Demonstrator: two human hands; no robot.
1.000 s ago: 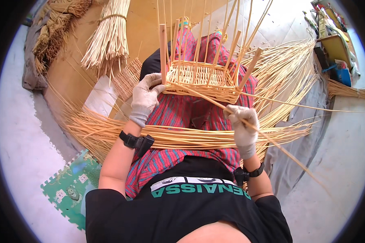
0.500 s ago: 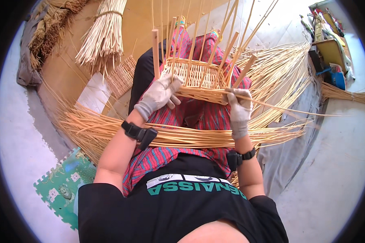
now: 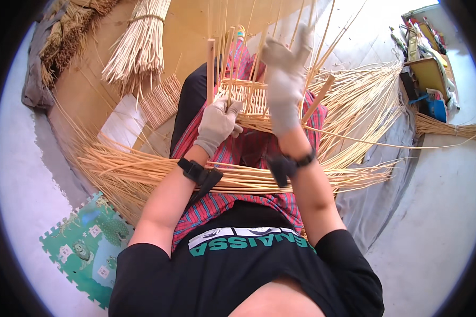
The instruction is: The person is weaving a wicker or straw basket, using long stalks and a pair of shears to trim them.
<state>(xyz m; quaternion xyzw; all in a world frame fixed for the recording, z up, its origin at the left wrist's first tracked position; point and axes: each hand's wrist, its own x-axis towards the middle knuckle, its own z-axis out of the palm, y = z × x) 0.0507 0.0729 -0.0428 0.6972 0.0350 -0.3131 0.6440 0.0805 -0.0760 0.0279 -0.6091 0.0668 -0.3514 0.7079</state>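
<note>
A partly woven wicker basket (image 3: 258, 124) rests on my lap, with thin upright stakes and thick round corner posts rising from it. My gloved left hand (image 3: 219, 126) is closed on its near left side, by a thin upright stake. My gloved right hand (image 3: 286, 74) is raised above the basket's right part, thumb and fingers apart, slightly blurred. It hides some of the weave and stakes behind it. From the basket's right side a long loose cane (image 3: 375, 142) trails out to the right. Nearest that side stands a thick post (image 3: 318, 99).
A bundle of long canes (image 3: 243, 179) lies across my lap and fans out right. A tied bundle (image 3: 140, 47) and a woven panel (image 3: 161, 100) lie at the far left. A green foam mat (image 3: 87, 248) is near left; a tool-filled holder (image 3: 431, 68) stands far right.
My right hand has left the basket's near right edge, rising up and leftward with its fingers opening. My left hand stays on the basket, shifted slightly right in view.
</note>
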